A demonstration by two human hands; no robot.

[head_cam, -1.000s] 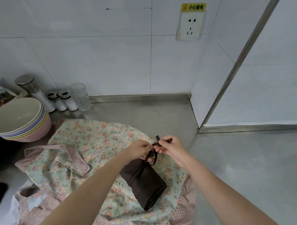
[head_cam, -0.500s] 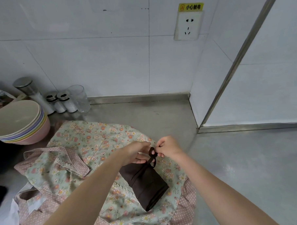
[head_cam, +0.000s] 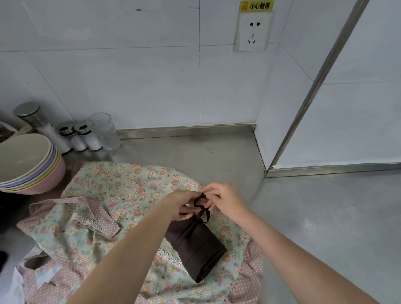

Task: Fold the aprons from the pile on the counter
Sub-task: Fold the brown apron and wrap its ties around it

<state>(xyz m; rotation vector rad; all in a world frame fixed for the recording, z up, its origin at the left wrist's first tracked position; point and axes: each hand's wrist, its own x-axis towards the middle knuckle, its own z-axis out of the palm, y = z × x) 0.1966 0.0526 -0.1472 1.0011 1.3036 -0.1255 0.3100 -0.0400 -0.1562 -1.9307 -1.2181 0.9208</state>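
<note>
1. We see a brown apron point(head_cam: 194, 246) folded into a compact bundle, lying on top of a spread floral apron point(head_cam: 119, 201) near the front of the steel desk point(head_cam: 324, 227).
2. A thin brown strap point(head_cam: 201, 208) rises from the far end of the bundle and loops between both hands.
3. Our left hand point(head_cam: 182, 204) is closed, its fingertips pinching the strap just above the bundle.
4. Our right hand point(head_cam: 222, 200) is also closed, its fingers pinching the same strap from the other side; the two hands nearly touch.
5. The floral apron lies rumpled, with pink dotted trim and lace edging, and reaches off the lower edge of the view.
6. A stack of pastel bowls point(head_cam: 23, 164) sits at the left edge of the desk, just beside the floral apron.
7. Behind the bowls, against the tiled wall, stand lidded shakers point(head_cam: 79, 138) and a clear glass point(head_cam: 104, 130).
8. A wall socket point(head_cam: 253, 32) with a yellow warning label is mounted above the desk's back corner.
</note>
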